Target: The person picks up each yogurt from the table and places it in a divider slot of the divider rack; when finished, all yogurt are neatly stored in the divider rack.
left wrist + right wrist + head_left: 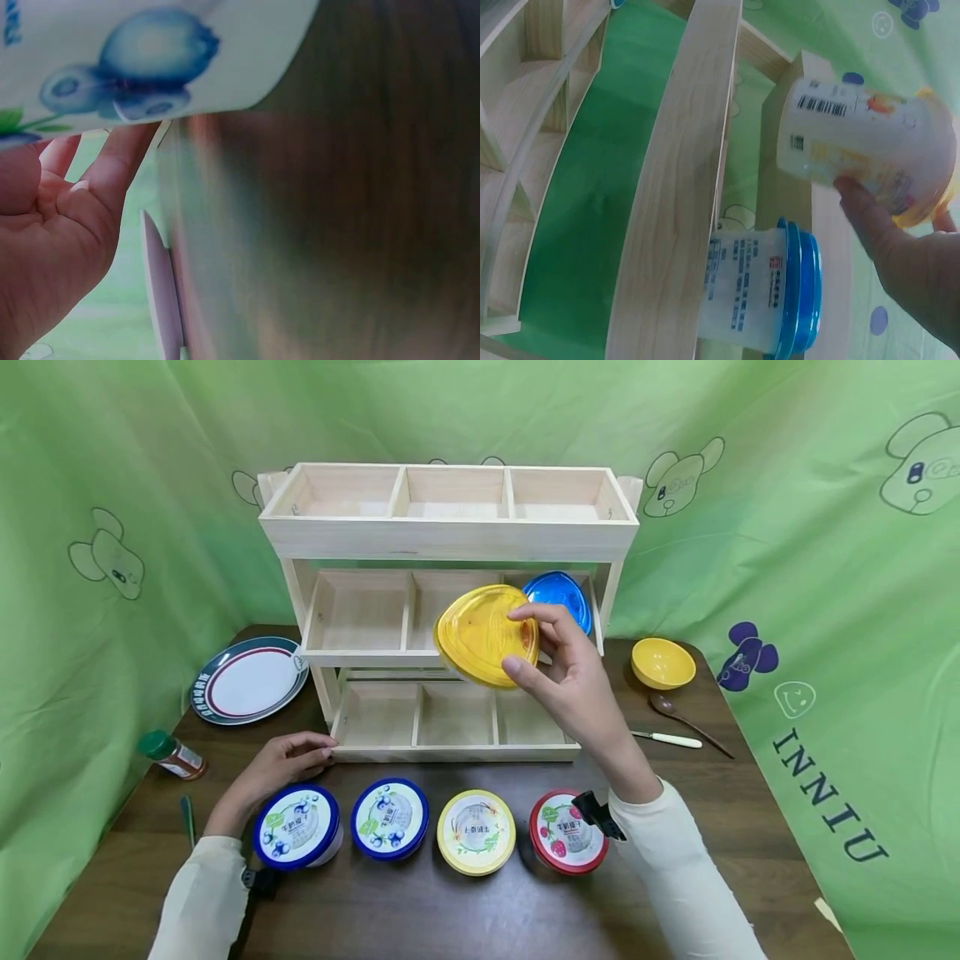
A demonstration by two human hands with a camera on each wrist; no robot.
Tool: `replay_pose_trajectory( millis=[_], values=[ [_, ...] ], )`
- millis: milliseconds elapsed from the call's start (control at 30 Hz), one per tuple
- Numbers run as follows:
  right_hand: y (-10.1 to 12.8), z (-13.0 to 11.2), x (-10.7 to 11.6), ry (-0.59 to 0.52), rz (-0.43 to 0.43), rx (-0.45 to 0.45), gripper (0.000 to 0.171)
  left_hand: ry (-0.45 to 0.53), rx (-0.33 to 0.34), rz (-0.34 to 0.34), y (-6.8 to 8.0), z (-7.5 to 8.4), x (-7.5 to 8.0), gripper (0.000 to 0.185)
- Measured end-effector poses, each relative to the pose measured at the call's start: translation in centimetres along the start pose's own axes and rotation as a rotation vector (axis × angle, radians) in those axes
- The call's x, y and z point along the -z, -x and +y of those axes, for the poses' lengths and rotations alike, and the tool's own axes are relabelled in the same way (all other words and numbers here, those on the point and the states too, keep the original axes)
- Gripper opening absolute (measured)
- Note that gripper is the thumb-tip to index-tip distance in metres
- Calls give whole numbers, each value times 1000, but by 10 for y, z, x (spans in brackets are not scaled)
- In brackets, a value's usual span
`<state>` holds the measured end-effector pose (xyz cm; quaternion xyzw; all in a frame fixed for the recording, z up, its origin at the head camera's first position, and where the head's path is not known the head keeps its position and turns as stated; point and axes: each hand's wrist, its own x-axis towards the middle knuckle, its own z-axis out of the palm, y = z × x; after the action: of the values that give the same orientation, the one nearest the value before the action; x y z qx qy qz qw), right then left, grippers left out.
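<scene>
Yellow-lid tub (486, 636): R hand (573, 681) fingers pinching it; 4 tubs on table; L hand (279, 766) fingers relaxed

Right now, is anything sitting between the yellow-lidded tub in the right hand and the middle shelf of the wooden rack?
Nothing visible blocks it. The right hand holds the yellow-lidded tub in front of the middle shelf, whose left and centre compartments look bare. Only the right compartment is taken, by a blue-lidded tub lying on its side.

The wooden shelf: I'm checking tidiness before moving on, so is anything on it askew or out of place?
The blue-lidded tub in the middle tier's right compartment lies tipped, lid facing forward. The right hand holds a yellow-lidded tub tilted before that tier. Nothing looks spilled or damaged.
</scene>
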<state>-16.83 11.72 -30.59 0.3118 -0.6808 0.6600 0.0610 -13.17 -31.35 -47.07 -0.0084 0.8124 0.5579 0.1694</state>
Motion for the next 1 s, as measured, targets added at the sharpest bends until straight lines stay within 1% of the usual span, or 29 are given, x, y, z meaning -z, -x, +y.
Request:
replay_pose_trajectory(
  millis=[167,267,467,600,800,1000],
  values=[
    [-13,2,-7,8,46,29,48,8,-12,8,-3,-1,0,39],
    [-21,7,-12,4,64,41,46,6,-7,12,-4,0,0,40],
    [-35,21,-23,32,100,50,45,25,-9,8,-1,-1,-1,40],
    [-40,26,-28,44,109,44,46,27,-16,7,1,-2,-1,40],
    [-44,34,-36,93,117,33,48,21,-17,13,1,-3,-1,40],
    [-46,40,-41,92,122,7,48,33,-25,23,0,-3,-2,41]
  ],
)
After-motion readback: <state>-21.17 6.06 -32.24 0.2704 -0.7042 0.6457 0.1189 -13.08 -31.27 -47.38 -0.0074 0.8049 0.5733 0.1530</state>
